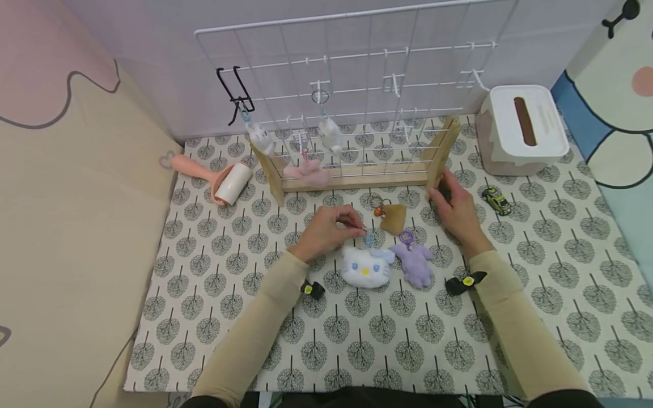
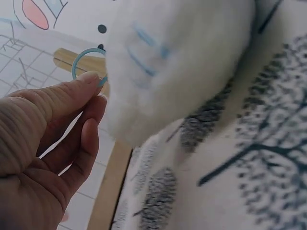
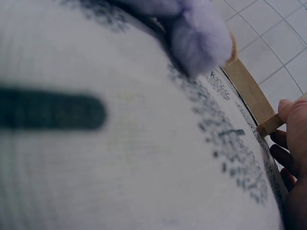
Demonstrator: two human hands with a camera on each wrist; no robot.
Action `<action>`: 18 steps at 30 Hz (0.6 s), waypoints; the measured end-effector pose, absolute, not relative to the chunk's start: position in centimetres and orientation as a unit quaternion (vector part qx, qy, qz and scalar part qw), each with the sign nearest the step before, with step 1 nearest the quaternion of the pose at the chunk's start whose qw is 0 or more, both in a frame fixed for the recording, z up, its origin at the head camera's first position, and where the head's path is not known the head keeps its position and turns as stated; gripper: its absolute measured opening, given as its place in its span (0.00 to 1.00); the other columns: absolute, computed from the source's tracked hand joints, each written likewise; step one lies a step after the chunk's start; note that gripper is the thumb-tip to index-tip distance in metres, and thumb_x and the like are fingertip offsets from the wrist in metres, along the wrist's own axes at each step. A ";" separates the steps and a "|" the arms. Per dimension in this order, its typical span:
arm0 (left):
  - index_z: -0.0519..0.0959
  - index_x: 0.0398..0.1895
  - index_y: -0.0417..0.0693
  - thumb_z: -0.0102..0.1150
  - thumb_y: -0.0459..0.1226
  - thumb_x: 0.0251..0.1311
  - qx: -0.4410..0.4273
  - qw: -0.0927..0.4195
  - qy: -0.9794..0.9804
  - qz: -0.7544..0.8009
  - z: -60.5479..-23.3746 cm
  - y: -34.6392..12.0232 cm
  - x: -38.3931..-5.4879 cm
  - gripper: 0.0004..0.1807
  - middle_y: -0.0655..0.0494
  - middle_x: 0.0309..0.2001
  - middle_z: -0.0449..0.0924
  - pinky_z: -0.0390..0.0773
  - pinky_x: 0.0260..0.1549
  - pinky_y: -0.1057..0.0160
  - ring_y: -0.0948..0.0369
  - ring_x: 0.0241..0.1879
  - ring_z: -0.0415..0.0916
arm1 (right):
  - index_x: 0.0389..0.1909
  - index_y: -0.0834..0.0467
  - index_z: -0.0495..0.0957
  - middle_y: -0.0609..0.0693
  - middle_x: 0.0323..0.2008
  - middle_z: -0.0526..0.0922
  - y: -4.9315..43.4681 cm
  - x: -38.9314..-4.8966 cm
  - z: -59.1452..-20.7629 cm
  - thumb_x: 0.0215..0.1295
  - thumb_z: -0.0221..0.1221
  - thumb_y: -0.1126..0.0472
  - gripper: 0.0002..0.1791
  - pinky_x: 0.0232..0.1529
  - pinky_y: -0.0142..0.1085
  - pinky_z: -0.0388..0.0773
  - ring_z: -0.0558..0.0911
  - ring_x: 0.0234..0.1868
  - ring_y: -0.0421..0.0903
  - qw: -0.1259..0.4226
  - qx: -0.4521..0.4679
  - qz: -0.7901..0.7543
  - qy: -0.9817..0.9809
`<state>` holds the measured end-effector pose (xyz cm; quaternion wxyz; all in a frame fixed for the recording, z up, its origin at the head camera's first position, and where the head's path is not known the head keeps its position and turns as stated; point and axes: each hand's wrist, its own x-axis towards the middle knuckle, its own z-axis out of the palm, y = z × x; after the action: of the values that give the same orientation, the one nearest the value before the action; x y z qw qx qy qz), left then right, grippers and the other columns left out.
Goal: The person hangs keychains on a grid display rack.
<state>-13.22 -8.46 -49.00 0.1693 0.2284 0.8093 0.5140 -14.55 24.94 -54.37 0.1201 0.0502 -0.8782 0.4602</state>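
Observation:
My left hand [image 1: 330, 231] pinches the light blue ring [image 2: 75, 68] of a white cat-face plush keychain [image 1: 364, 272] between thumb and fingertip. The plush lies face up on the tree-print cloth, with blue eyes, a yellow nose and a blue bow. My right hand [image 1: 459, 212] holds the lower end of the right wooden leg [image 1: 442, 148] of a white wire grid rack, thumb on the near side and fingers behind. Just right of the cat plush lies a purple plush keychain [image 1: 415, 265] with a purple ring. Above it is a tan keychain [image 1: 394, 219] with an orange bead.
Two white plush keychains, one on the left [image 1: 260, 139] and one mid-rack [image 1: 330, 135], hang with a pink plush [image 1: 308, 172] from the rack's hooks. A lint roller [image 1: 214, 177] lies left; a toy car [image 1: 496, 200] and a lidded tissue box [image 1: 548, 122] are right.

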 end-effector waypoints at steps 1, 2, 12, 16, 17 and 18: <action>0.86 0.36 0.53 0.76 0.35 0.61 0.229 0.167 0.807 0.519 -48.7 -8.5 -13.3 0.07 0.63 0.37 0.89 0.86 0.45 0.62 0.63 0.42 0.86 | 0.81 0.56 0.63 0.72 0.66 0.77 24.9 -14.5 -54.4 0.79 0.60 0.59 0.33 0.70 0.66 0.67 0.75 0.69 0.70 0.120 0.050 0.461 -0.878; 0.86 0.36 0.52 0.76 0.34 0.60 0.230 0.163 0.804 0.523 -48.5 -8.5 -13.4 0.07 0.62 0.37 0.89 0.86 0.45 0.61 0.62 0.42 0.86 | 0.81 0.56 0.63 0.72 0.66 0.77 24.9 -14.5 -54.4 0.79 0.60 0.59 0.33 0.70 0.66 0.67 0.75 0.69 0.70 0.120 0.050 0.459 -0.879; 0.86 0.36 0.52 0.77 0.35 0.60 0.228 0.123 0.801 0.540 -46.1 -8.4 -14.3 0.06 0.61 0.38 0.89 0.86 0.47 0.53 0.62 0.43 0.87 | 0.81 0.56 0.62 0.72 0.66 0.77 24.9 -14.4 -54.2 0.79 0.59 0.59 0.34 0.71 0.65 0.66 0.74 0.70 0.70 0.117 0.047 0.456 -0.881; 0.87 0.36 0.49 0.77 0.33 0.60 0.245 0.103 0.792 0.549 -44.8 -8.1 -14.7 0.06 0.58 0.38 0.89 0.87 0.48 0.52 0.60 0.43 0.87 | 0.81 0.55 0.62 0.72 0.67 0.77 24.9 -14.4 -54.2 0.79 0.60 0.59 0.34 0.71 0.66 0.66 0.74 0.70 0.70 0.116 0.049 0.458 -0.880; 0.87 0.37 0.48 0.77 0.33 0.60 0.247 0.102 0.790 0.552 -44.5 -8.0 -14.8 0.06 0.58 0.39 0.89 0.87 0.48 0.53 0.60 0.43 0.87 | 0.81 0.55 0.62 0.72 0.67 0.77 25.0 -14.4 -54.2 0.79 0.60 0.59 0.34 0.71 0.66 0.67 0.74 0.70 0.70 0.116 0.049 0.458 -0.880; 0.86 0.37 0.48 0.76 0.33 0.60 0.246 0.101 0.789 0.553 -44.1 -7.9 -14.9 0.06 0.58 0.39 0.89 0.87 0.48 0.54 0.60 0.43 0.87 | 0.81 0.55 0.62 0.72 0.67 0.77 25.0 -14.4 -54.2 0.79 0.60 0.59 0.34 0.71 0.66 0.67 0.74 0.70 0.70 0.115 0.050 0.458 -0.880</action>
<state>-14.87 -7.94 -44.14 0.1015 0.2465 0.7891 0.5534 -14.44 24.98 -54.18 0.1152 0.0497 -0.8800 0.4582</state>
